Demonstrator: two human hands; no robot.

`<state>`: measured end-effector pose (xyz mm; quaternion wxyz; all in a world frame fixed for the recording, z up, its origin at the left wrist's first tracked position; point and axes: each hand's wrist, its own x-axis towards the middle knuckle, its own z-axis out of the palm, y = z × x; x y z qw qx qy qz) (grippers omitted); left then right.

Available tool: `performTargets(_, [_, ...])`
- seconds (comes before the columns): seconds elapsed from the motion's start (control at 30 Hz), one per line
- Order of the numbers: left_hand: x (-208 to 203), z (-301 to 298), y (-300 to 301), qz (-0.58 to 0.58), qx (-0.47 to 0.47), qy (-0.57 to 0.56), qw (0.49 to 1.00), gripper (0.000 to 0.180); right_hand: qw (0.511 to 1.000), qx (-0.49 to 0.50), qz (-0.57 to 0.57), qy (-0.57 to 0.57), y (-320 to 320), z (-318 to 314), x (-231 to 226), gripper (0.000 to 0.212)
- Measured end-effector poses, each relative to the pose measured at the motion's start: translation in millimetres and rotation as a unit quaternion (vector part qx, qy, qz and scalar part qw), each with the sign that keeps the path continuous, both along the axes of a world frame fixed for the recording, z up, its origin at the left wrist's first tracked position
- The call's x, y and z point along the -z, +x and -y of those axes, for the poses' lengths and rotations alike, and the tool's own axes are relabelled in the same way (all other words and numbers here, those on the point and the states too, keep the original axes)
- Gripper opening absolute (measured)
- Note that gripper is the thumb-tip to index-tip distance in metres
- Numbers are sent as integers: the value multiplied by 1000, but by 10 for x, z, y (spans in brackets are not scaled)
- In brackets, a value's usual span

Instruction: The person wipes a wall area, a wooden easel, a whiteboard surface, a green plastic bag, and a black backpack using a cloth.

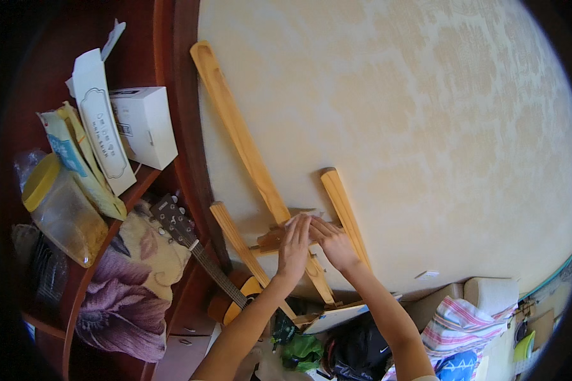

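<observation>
My left hand (295, 246) and my right hand (334, 245) meet in front of a light wooden easel (245, 149). The fingers of both are bent and pressed together at the tips, around a thin, pale, crumpled-looking piece whose edge shows just above them. Its kind cannot be made out. Behind the left fingers, a brownish wooden part (270, 239) of the easel shows next to a crossbar. The easel's long middle post and two shorter side posts rise against the wall. My hands hide the spot where the posts come together.
At left, a dark red wooden shelf (147, 184) bears white boxes (151, 124), a yellow-lidded jar (67, 213) and a packet. A guitar (225, 308) leans beneath it, by a floral blanket (124, 305). Below lie a green bag (302, 351), a black bag (362, 346) and a sofa with striped cloth (467, 320).
</observation>
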<state>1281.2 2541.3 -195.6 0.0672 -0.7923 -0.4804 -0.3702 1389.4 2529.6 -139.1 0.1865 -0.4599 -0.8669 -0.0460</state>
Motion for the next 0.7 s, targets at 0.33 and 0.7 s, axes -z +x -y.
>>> performTargets(0.33, [-255, 94, -207, 142, 149, -33, 978, 48, 993, -9, 41, 114, -72, 86, -159, 29])
performTargets(0.7, [-1202, -602, -885, 196, 10, 176, 965, 44, 968, -63, -67, 234, -965, -632, -871, 40])
